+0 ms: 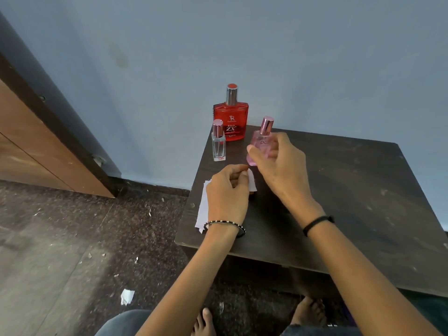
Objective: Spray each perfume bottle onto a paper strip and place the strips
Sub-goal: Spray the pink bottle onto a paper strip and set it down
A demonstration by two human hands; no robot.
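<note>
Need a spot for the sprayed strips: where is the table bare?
Bare: the table's right half, from the right hand to the far and right edges, and the near patch between the wrists. Crowded: the far left corner, with red bottle, clear bottle, pink bottle in the right hand, and left hand pinching paper strips.

Wall [266, 44]: blue-grey and plain, with a faint dark smudge [120, 59] high up on the left.
Door [29, 146]: brown wood, on the far left, with a thick dark frame [60, 112] beside it.
Skirting [155, 187]: a dark strip along the bottom of the wall.
Floor [60, 238]: dark and speckled near the wall, greyer closer in, dusty, with small white bits and a torn paper scrap [127, 296] on it.
Table [363, 202]: dark wood, scratched and dusty, its back edge at the wall.
Light: soft and even.
</note>
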